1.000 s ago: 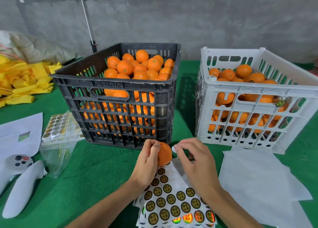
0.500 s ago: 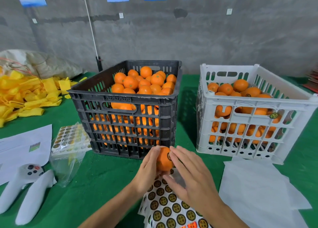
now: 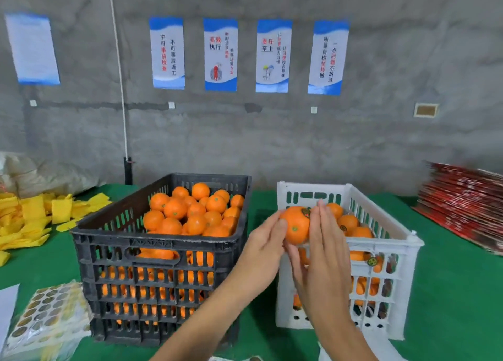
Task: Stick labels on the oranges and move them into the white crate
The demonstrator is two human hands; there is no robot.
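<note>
I hold one orange (image 3: 294, 225) just above the near left corner of the white crate (image 3: 386, 245). It carries a dark round label (image 3: 306, 212) on its upper right side. My left hand (image 3: 262, 247) grips the orange from the left, thumb on its front. My right hand (image 3: 325, 254) presses against its right side with straight fingers next to the label. The white crate holds several labelled oranges (image 3: 351, 224). To its left, the black crate (image 3: 163, 242) is piled with unlabelled oranges (image 3: 194, 211).
A clear bag of gold label sheets (image 3: 49, 315) lies at the near left on the green table (image 3: 449, 292). Yellow foam sleeves (image 3: 30, 219) are heaped at the far left. A red stack of flat cartons (image 3: 462, 202) sits at the far right.
Both hands have lifted the orange from over the label sheet up and right to the white crate's corner. The label now sits on the orange. The camera has tilted upward.
</note>
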